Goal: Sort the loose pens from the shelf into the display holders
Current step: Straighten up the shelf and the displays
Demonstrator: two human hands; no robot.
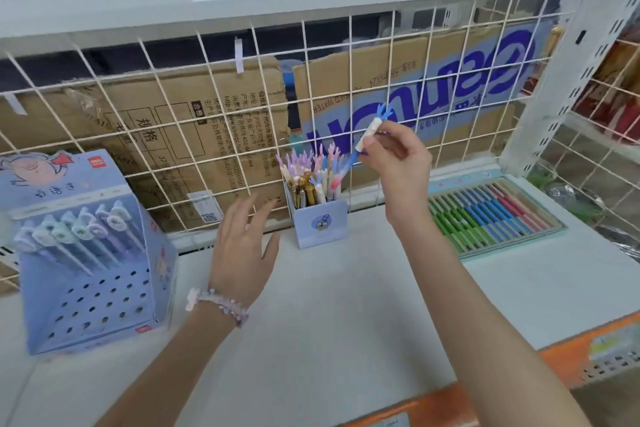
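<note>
The right hand (394, 152) pinches a blue antler-topped pen (369, 133) between thumb and fingertips, tilted tip-down just above the small blue pen cup (320, 224), evidently to drop it among matching antler pens (311, 166) standing upright there. The left hand (242, 246) hovers spread, holding nothing, near the cup's left side, probably ready to steady it. The perforated display holder (93, 270) stands well left; a tray of coloured pens (491, 215) lies right on the white shelf (329, 305).

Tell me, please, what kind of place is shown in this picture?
Probably a stationery shop. A white wire-backed shelf carries a blue display box of pens, a small holder of pens and a tray of coloured pens; the right hand holds one pen.
</note>
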